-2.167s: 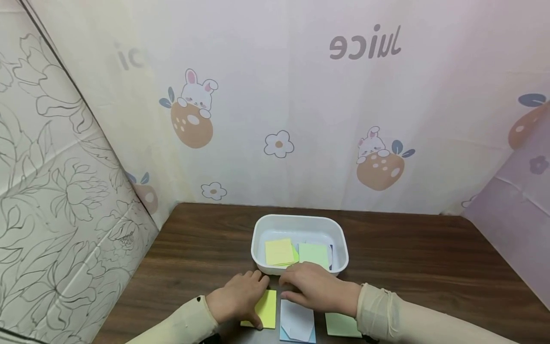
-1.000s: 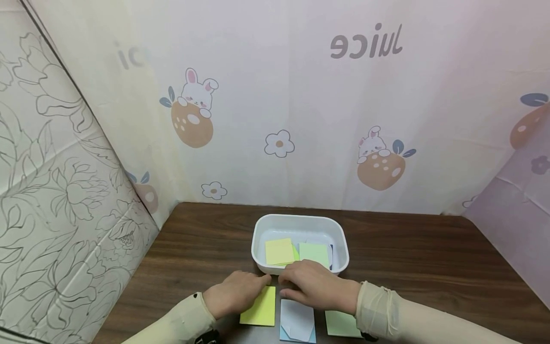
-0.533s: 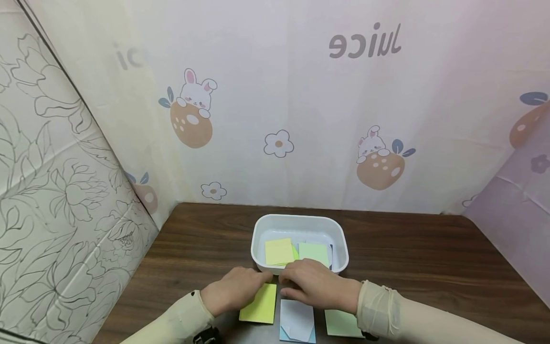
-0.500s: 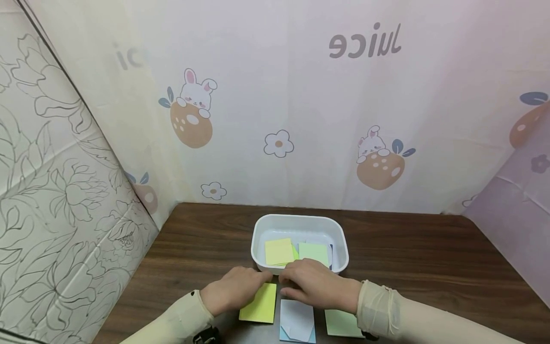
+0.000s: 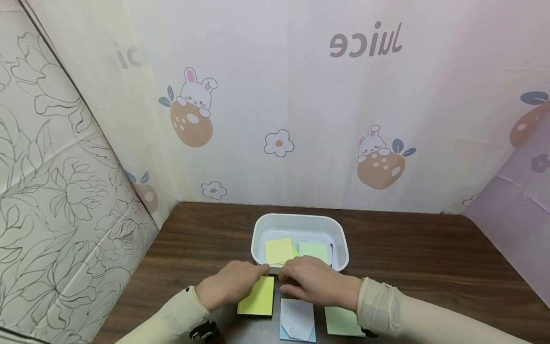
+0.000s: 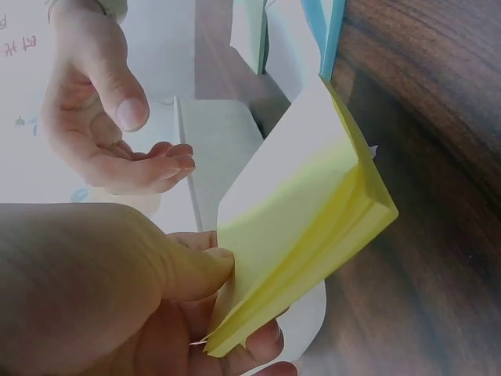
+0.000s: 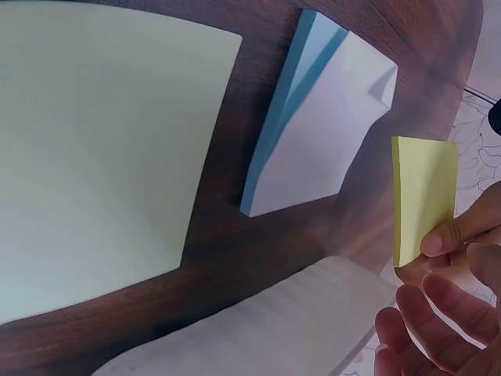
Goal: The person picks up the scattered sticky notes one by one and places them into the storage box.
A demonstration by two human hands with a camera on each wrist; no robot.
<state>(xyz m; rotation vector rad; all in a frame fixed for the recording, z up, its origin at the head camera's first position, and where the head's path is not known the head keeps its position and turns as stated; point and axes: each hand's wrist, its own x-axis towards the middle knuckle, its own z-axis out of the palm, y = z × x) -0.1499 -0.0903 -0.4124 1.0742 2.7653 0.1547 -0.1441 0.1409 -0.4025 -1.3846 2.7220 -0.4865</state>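
My left hand pinches a yellow sticky note pad between thumb and fingers at its far edge. In the left wrist view the pad is lifted off the wood and tilted, its sheets fanning slightly along one side. Just right of it, my right hand hovers at the front of the white tub with fingers loosely bent; in the right wrist view nothing is between its fingers. Below lies a blue sticky note pad topped by a white sheet with a folded corner. A pale green pad sits partly under my right forearm.
The white tub stands behind both hands on the dark wood table. Inside it lie yellow notes and pale green notes. A printed curtain hangs along the table's back edge.
The left hand has slid its grip to the far edge of the yellow pad and raised it off the table, slightly towards the tub. The right hand has barely moved.
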